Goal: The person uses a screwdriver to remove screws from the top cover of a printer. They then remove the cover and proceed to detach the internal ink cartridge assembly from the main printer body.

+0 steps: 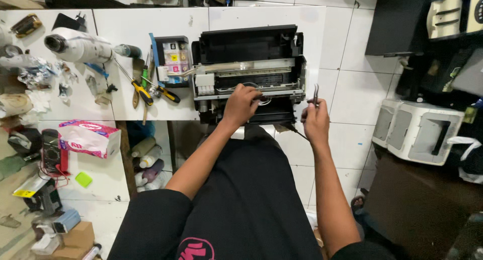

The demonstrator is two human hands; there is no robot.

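Metal tweezers point(315, 95) stand upright, tips up, in right hand point(316, 122).

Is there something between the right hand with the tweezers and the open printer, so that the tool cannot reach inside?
Nothing visible blocks it. The right hand holds the tweezers beside the open printer, in open air. The left hand already rests inside the printer.

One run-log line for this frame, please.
left hand: inside open printer | right hand: grip on tweezers, beside printer | screwdrivers: on table
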